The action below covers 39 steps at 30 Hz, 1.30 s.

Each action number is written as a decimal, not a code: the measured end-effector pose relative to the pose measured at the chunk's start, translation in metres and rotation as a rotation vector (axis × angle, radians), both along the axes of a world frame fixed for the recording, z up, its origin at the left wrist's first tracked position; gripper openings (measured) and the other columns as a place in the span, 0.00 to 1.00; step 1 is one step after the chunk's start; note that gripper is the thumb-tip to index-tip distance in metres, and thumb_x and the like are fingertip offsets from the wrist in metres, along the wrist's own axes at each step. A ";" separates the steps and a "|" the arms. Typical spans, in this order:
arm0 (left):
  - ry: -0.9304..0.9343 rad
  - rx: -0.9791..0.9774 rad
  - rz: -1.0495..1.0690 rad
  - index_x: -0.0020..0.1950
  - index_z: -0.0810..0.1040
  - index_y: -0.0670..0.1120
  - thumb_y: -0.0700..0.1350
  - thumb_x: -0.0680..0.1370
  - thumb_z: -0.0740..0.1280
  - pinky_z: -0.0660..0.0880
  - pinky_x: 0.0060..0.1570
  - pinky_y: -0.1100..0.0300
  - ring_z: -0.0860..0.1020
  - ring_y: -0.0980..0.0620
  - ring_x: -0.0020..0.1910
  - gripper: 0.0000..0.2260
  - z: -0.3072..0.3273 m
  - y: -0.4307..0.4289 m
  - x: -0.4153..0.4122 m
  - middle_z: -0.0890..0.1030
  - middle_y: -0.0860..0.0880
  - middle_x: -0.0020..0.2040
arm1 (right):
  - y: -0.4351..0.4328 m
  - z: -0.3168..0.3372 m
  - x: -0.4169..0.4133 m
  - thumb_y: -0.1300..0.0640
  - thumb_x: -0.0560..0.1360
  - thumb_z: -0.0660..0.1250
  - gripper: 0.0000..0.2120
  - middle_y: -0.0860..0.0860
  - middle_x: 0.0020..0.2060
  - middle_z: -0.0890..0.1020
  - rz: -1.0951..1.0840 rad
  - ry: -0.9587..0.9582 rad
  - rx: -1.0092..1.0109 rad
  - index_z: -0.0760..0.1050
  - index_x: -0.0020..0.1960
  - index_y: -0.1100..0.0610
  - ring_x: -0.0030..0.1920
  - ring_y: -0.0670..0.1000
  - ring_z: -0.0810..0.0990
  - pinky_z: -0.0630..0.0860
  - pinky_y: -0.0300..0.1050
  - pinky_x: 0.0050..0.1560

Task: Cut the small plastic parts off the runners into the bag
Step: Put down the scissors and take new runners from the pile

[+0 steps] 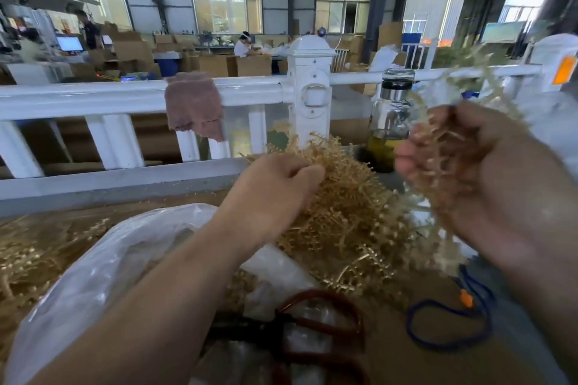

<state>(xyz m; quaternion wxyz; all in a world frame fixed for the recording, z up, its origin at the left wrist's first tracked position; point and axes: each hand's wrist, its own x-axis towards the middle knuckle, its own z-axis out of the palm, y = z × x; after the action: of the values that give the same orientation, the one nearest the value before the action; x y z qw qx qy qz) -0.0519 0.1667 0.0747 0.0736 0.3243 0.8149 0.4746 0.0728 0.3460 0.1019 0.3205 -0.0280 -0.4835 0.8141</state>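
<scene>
A heap of golden plastic runners (350, 219) with small parts lies in the middle of the table. My left hand (275, 194) reaches into the heap's left side, its fingers curled round some runners. Raised at the right, my right hand (469, 172) grips a blurred bunch of golden runners (438, 147). A clear plastic bag (103, 266) lies at the lower left under my left forearm. Red-handled scissors (316, 331) lie on the table below the heap, in neither hand.
More golden runners (28, 259) lie at the far left. A glass bottle (389, 122) with yellow liquid stands behind the heap. A blue cord (450, 322) lies at the lower right. A white railing (125, 97) with a pink cloth (194, 103) borders the table's far side.
</scene>
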 end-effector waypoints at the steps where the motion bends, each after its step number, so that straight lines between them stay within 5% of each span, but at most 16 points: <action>1: -0.021 0.101 0.023 0.50 0.84 0.49 0.62 0.77 0.64 0.82 0.53 0.42 0.85 0.46 0.47 0.19 -0.001 -0.007 0.007 0.87 0.48 0.45 | -0.007 -0.003 -0.001 0.52 0.82 0.60 0.16 0.55 0.38 0.85 0.048 -0.054 -0.043 0.80 0.41 0.55 0.43 0.54 0.87 0.83 0.47 0.41; 4: -0.263 0.269 -0.184 0.55 0.85 0.56 0.69 0.74 0.65 0.80 0.55 0.53 0.84 0.59 0.52 0.21 -0.007 -0.031 0.036 0.87 0.57 0.51 | -0.041 -0.015 -0.004 0.53 0.82 0.61 0.17 0.57 0.41 0.86 0.164 -0.094 -0.125 0.80 0.40 0.56 0.48 0.57 0.87 0.83 0.48 0.42; 7: -0.372 0.233 -0.293 0.53 0.85 0.56 0.64 0.73 0.71 0.78 0.53 0.57 0.85 0.57 0.51 0.16 -0.019 -0.052 0.060 0.87 0.54 0.51 | -0.075 -0.018 -0.008 0.53 0.82 0.62 0.17 0.57 0.41 0.86 0.260 -0.136 -0.207 0.81 0.37 0.56 0.48 0.57 0.87 0.84 0.48 0.42; 10: -0.484 0.395 -0.201 0.43 0.85 0.47 0.48 0.73 0.77 0.77 0.38 0.62 0.82 0.53 0.36 0.06 -0.026 -0.071 0.067 0.85 0.47 0.39 | -0.100 -0.023 -0.008 0.52 0.74 0.69 0.08 0.58 0.47 0.85 0.333 -0.135 -0.163 0.84 0.41 0.55 0.50 0.55 0.86 0.83 0.49 0.44; 13: -0.432 0.451 -0.106 0.37 0.82 0.46 0.48 0.70 0.76 0.72 0.31 0.65 0.75 0.54 0.29 0.07 -0.029 -0.100 0.065 0.80 0.46 0.32 | -0.107 -0.031 -0.006 0.54 0.75 0.69 0.09 0.59 0.46 0.83 0.363 -0.200 0.025 0.85 0.47 0.57 0.45 0.55 0.83 0.82 0.50 0.41; 19: -0.475 0.501 -0.084 0.50 0.87 0.44 0.50 0.64 0.76 0.78 0.37 0.58 0.81 0.47 0.38 0.17 -0.037 -0.142 0.060 0.84 0.37 0.43 | -0.128 -0.046 -0.004 0.54 0.72 0.70 0.13 0.58 0.38 0.81 0.483 -0.278 0.108 0.79 0.51 0.64 0.31 0.52 0.79 0.76 0.43 0.26; 27: -0.640 0.565 -0.159 0.49 0.84 0.37 0.42 0.61 0.74 0.78 0.31 0.58 0.81 0.45 0.33 0.18 -0.047 -0.152 0.054 0.82 0.36 0.39 | -0.143 -0.052 -0.014 0.54 0.73 0.70 0.15 0.55 0.36 0.80 0.550 -0.267 0.052 0.79 0.56 0.62 0.31 0.51 0.77 0.76 0.43 0.26; 33: -0.491 0.435 -0.159 0.56 0.84 0.44 0.55 0.63 0.82 0.79 0.57 0.44 0.84 0.34 0.53 0.26 -0.052 -0.147 0.051 0.85 0.36 0.52 | -0.144 -0.073 -0.019 0.58 0.71 0.73 0.07 0.55 0.37 0.82 0.557 -0.247 -0.003 0.83 0.48 0.58 0.34 0.52 0.81 0.76 0.44 0.30; 35: -0.398 0.394 -0.107 0.51 0.85 0.44 0.56 0.64 0.81 0.78 0.53 0.43 0.83 0.34 0.49 0.22 -0.057 -0.144 0.051 0.85 0.37 0.48 | -0.145 -0.078 -0.018 0.57 0.69 0.72 0.08 0.55 0.36 0.82 0.538 -0.288 0.033 0.84 0.47 0.58 0.32 0.51 0.80 0.75 0.43 0.29; 39: -0.273 0.390 -0.086 0.40 0.85 0.49 0.54 0.66 0.74 0.74 0.37 0.70 0.79 0.57 0.34 0.09 -0.057 -0.144 0.057 0.84 0.50 0.36 | -0.143 -0.081 -0.014 0.56 0.70 0.74 0.11 0.57 0.35 0.79 0.594 -0.323 0.089 0.82 0.49 0.62 0.28 0.51 0.78 0.70 0.40 0.25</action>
<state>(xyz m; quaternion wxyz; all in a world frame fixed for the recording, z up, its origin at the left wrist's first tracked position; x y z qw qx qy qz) 0.0053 0.0232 0.0177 0.1391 0.2996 0.6757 0.6591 0.0584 0.2032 0.0207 -0.0105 -0.0004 -0.5500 0.8351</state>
